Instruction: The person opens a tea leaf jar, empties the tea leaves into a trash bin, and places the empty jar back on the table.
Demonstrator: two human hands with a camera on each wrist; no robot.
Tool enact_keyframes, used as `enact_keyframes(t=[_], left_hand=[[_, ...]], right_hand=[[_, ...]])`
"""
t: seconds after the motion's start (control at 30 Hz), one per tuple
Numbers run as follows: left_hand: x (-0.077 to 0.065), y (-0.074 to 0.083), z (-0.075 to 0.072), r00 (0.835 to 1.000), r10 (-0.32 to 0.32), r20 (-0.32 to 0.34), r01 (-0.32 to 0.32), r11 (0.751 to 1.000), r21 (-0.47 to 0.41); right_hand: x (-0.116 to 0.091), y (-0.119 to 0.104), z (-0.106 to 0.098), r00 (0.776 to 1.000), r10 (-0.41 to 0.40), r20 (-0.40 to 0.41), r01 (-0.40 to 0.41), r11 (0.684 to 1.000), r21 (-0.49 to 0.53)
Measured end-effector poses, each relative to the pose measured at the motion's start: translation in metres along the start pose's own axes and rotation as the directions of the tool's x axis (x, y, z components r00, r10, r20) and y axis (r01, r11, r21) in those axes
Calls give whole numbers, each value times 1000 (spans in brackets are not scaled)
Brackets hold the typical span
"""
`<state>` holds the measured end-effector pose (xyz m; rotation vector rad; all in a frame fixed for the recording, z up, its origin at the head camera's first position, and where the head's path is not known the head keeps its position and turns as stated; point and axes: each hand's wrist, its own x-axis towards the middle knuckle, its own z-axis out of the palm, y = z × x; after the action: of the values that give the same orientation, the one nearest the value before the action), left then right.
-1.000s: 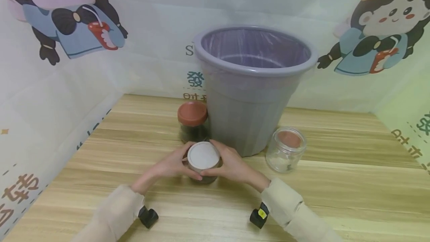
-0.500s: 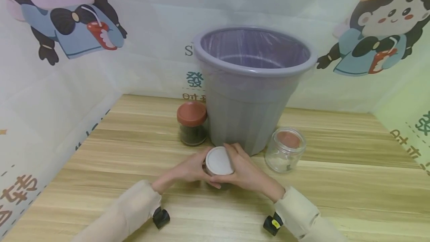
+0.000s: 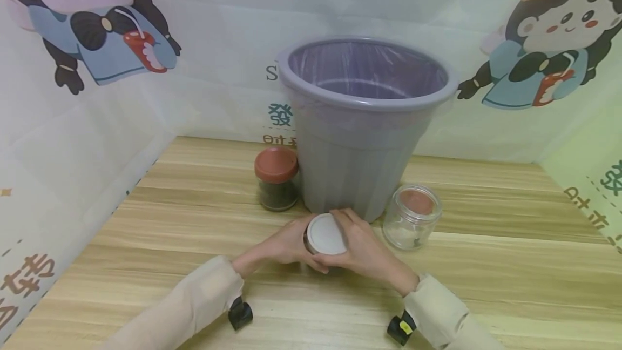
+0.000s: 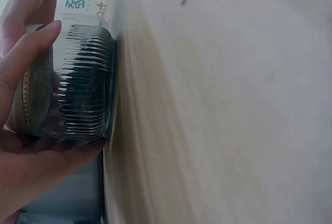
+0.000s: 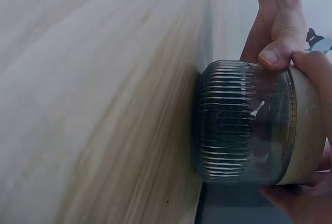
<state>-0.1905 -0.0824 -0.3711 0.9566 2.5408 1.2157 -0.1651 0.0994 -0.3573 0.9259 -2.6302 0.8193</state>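
A ribbed glass jar with dark contents stands upright on the wooden table, topped by a pale lid. My left hand curves round the jar's left side; in the left wrist view its fingers lie along the ribbed glass. From the other side, my right hand grips the lid, thumb across its near edge and fingers at its far edge. The two thumbs meet at the front of the jar, and the hands hide much of its body in the head view.
Behind the hands rises a large grey-purple bin with a liner. At its left stands a red-lidded jar with dark contents. A clear glass jar, reddish-brown at its mouth, is at its right. A printed sheet covers the walls.
Both hands and the pale-lidded jar have shifted right and slightly toward the person, away from the red-lidded jar. The right hand now covers more of the lid. Bin and other jars stay put.
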Motion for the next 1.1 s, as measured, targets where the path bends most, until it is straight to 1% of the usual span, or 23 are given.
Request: enact_keyframes(t=[0.3,0.5,0.63,0.77,0.83,0.9,0.97,1.03,1.1], left_hand=[[3,1,1,1000,-22,1,22,1000,-2],[4,0,2,1000,-20,10,21,1000,-20],[4,0,2,999,-24,26,25,999,-36],[4,2,1,998,-45,40,47,998,-50],[4,3,1,997,-58,43,60,997,-56],[3,4,1,997,-66,41,68,996,-61],[3,5,2,997,-68,37,70,996,-63],[3,5,2,997,-68,30,70,996,-62],[2,5,3,997,-78,20,79,995,-56]], right_hand=[[1,5,-3,999,-34,-4,34,999,-35],[2,9,-5,998,-51,24,51,999,-6],[2,11,-7,996,-58,63,57,998,24],[3,11,-10,989,-55,139,48,997,53],[3,9,-11,984,-37,173,25,997,72],[3,6,-10,982,-7,187,-7,997,72],[2,4,-8,988,13,154,-19,999,39],[0,2,-4,996,17,86,-15,1000,-25],[-1,0,-2,1000,-4,7,5,995,-103]])
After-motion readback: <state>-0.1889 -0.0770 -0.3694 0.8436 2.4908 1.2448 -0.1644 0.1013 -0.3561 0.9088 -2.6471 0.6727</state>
